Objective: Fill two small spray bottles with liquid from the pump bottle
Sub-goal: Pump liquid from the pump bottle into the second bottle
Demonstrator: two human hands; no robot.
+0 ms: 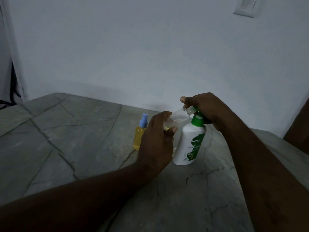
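A white pump bottle (189, 144) with a green pump head stands on the grey stone table (75, 139). My right hand (205, 108) lies over the pump head with its fingers curled round it. My left hand (157, 138) grips a small clear spray bottle (177, 118), uncapped and tilted, its mouth up against the pump nozzle. A little yellowish liquid shows at its lower end. To the left, a second small spray bottle (139, 136) stands upright, full of yellow liquid, with a blue spray cap on.
A plain white wall (150, 47) rises right behind the table's back edge. A switch plate (245, 7) sits high on the wall at the right. Dark cables hang at the far left edge.
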